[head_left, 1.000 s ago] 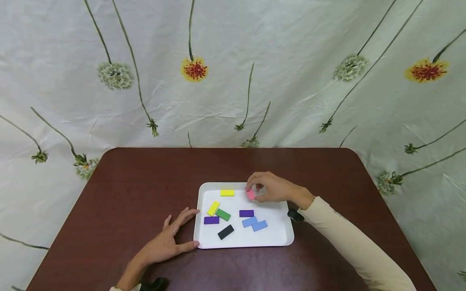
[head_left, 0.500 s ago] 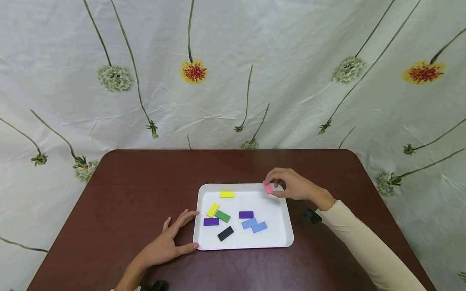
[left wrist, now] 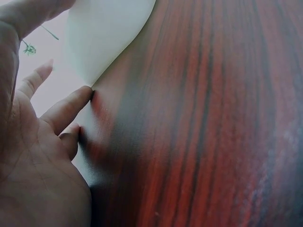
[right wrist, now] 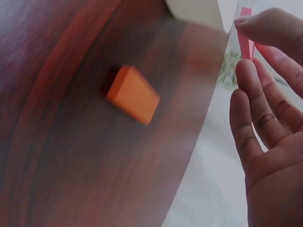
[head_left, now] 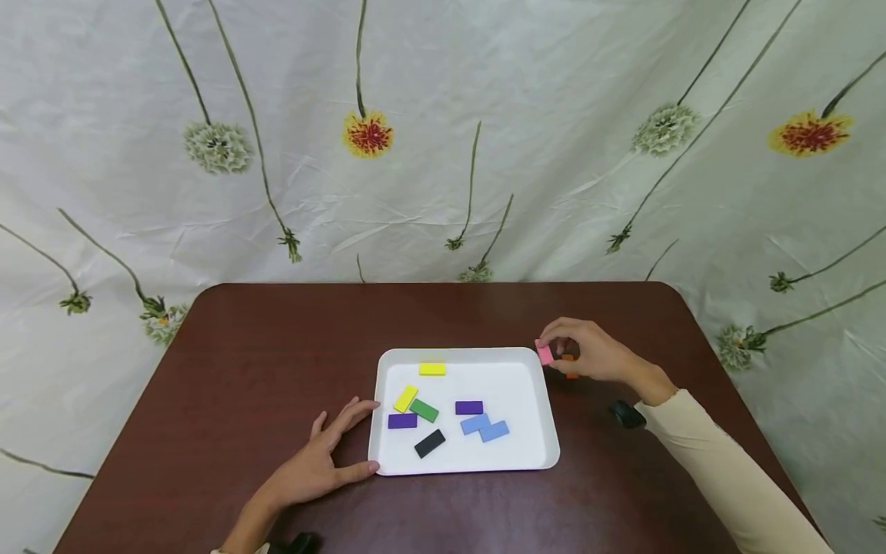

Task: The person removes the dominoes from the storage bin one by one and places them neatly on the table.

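Flowered cloth hangs behind the dark table, where I see a white tray of coloured blocks, two blue blocks touching at its four o'clock. By the tray's two o'clock corner, the right hand pinches a pink block; an orange block lies on the table, partly behind that hand. The left hand, fingers spread, touches the tray at eight and nine o'clock.

I see soft light shine on the table, low in the head view. The orange block looks blurry in the right wrist view; the left's upper left glows white.
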Action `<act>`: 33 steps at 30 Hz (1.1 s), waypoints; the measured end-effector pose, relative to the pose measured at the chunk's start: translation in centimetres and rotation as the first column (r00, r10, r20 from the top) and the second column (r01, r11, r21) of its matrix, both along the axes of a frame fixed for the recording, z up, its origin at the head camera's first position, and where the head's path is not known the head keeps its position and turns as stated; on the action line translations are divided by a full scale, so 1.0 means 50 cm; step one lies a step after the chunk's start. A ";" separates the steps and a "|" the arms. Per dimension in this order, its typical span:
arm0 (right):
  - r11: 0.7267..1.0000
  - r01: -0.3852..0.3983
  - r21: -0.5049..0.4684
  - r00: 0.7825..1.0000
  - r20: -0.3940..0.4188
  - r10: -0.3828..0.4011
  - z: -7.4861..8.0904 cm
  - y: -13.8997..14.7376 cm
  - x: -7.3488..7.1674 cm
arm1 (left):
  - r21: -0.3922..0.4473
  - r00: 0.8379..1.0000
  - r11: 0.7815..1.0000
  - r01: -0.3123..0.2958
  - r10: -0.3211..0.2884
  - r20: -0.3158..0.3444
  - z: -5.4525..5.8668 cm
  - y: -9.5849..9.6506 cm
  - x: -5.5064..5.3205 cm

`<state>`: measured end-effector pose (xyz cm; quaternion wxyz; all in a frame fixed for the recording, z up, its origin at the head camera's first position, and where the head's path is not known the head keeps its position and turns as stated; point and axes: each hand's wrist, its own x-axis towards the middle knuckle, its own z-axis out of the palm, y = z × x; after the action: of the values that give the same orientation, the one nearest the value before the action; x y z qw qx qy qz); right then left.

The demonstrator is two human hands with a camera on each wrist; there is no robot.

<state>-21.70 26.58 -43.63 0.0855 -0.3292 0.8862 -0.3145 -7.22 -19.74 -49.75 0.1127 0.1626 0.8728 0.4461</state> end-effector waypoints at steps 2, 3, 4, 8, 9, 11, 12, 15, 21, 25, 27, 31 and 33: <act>1.000 0.013 -0.004 1.000 -0.017 -0.013 -0.005 0.017 -0.001 | 0.001 1.000 1.000 0.001 -0.001 0.000 0.001 0.000 -0.001; 1.000 0.022 0.000 0.999 -0.029 -0.022 -0.008 0.026 -0.001 | 0.001 1.000 1.000 0.001 -0.001 0.001 0.001 0.000 -0.001; 1.000 0.030 0.000 0.999 -0.036 -0.030 -0.011 0.034 -0.001 | -0.002 1.000 1.000 0.001 -0.001 0.003 0.001 0.000 -0.001; 0.997 0.071 0.013 0.996 -0.056 -0.070 -0.026 0.067 0.001 | -0.007 1.000 1.000 -0.004 0.004 0.012 0.003 0.001 0.000; 0.997 0.081 0.015 0.995 -0.053 -0.080 -0.029 0.075 0.001 | -0.007 1.000 1.000 -0.006 0.006 0.013 0.003 0.001 0.000; 0.994 0.102 0.026 0.994 -0.045 -0.101 -0.036 0.089 0.002 | -0.009 1.000 1.000 -0.008 0.008 0.013 0.003 0.001 0.000; 0.993 0.112 0.031 0.993 -0.041 -0.110 -0.039 0.095 0.002 | -0.010 1.000 1.000 -0.009 0.009 0.013 0.004 0.001 0.000; 0.990 0.135 0.043 0.991 -0.028 -0.134 -0.044 0.109 0.005 | -0.013 1.000 1.000 -0.009 0.009 0.015 0.003 0.001 -0.001; 0.986 0.154 0.064 0.988 -0.017 -0.154 -0.052 0.127 0.009 | -0.019 1.000 1.000 -0.013 0.014 0.025 0.003 0.002 -0.001; 0.984 0.158 0.082 0.987 -0.009 -0.158 -0.062 0.137 0.011 | -0.019 1.000 1.000 -0.013 0.014 0.022 0.003 0.002 -0.001; 0.984 0.158 0.086 0.987 -0.006 -0.158 -0.066 0.141 0.012 | -0.018 1.000 1.000 -0.012 0.013 0.017 0.003 0.002 0.000; 0.984 0.157 0.083 0.987 0.005 -0.158 -0.072 0.145 0.012 | -0.018 1.000 1.000 -0.013 0.013 0.013 0.003 0.003 0.000; 0.984 0.160 0.084 0.987 0.010 -0.161 -0.074 0.146 0.013 | -0.021 1.000 1.000 -0.016 0.017 0.019 0.003 0.004 0.000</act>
<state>-21.07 33.87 -47.32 0.0810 -0.2503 0.9213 -0.2863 -7.22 -19.55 -49.60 0.1192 0.1500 0.8776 0.4395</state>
